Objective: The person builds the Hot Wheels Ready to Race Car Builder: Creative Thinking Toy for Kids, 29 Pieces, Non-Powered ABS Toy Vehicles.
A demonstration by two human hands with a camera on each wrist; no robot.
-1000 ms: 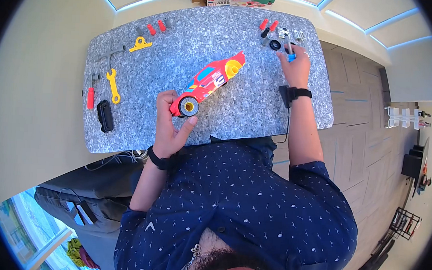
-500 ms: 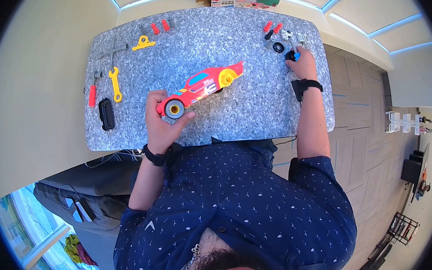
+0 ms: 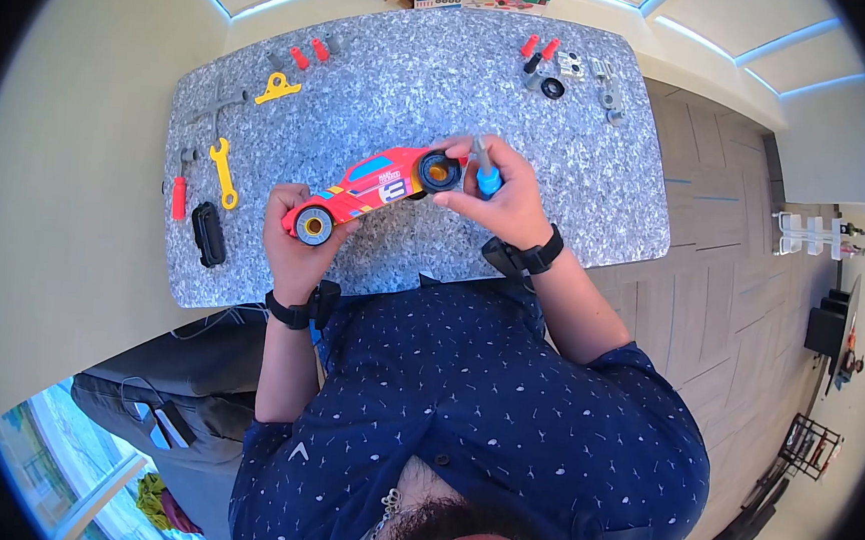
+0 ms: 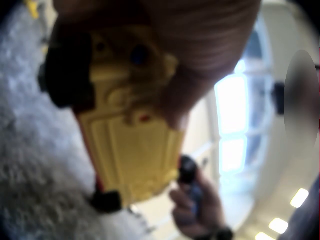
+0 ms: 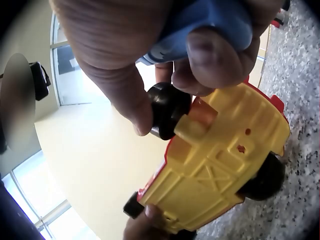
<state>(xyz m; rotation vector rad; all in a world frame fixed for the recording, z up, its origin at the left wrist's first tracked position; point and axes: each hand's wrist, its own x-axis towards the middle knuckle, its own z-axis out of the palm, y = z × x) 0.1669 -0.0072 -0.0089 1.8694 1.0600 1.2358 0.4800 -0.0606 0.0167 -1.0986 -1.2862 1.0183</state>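
My left hand [image 3: 293, 258] grips the front end of a red toy car [image 3: 374, 179], raised over the table, with a wheel fitted at that end. At the car's rear, my right hand [image 3: 512, 203] pinches a black wheel [image 5: 167, 111] against the side where the hub is. The same hand keeps a blue-handled screwdriver [image 3: 488, 181] in its curled fingers, its grey shaft pointing away. The car's yellow underside [image 5: 215, 160] faces the right wrist view; another black wheel [image 5: 267, 177] sits on the opposite side. The left wrist view is blurred.
On the speckled grey table [image 3: 385, 86], a yellow wrench [image 3: 223, 173], grey cross-shaped wrench [image 3: 219, 105], red-handled tool [image 3: 179, 197] and black case-like piece [image 3: 208, 234] lie left. A loose black wheel [image 3: 553, 88], red pegs [image 3: 529, 46] and grey parts [image 3: 606, 82] lie at the far right.
My right hand has come from the far right of the table to the car's rear, bringing a black wheel and the screwdriver. The car has moved left and tilts less.
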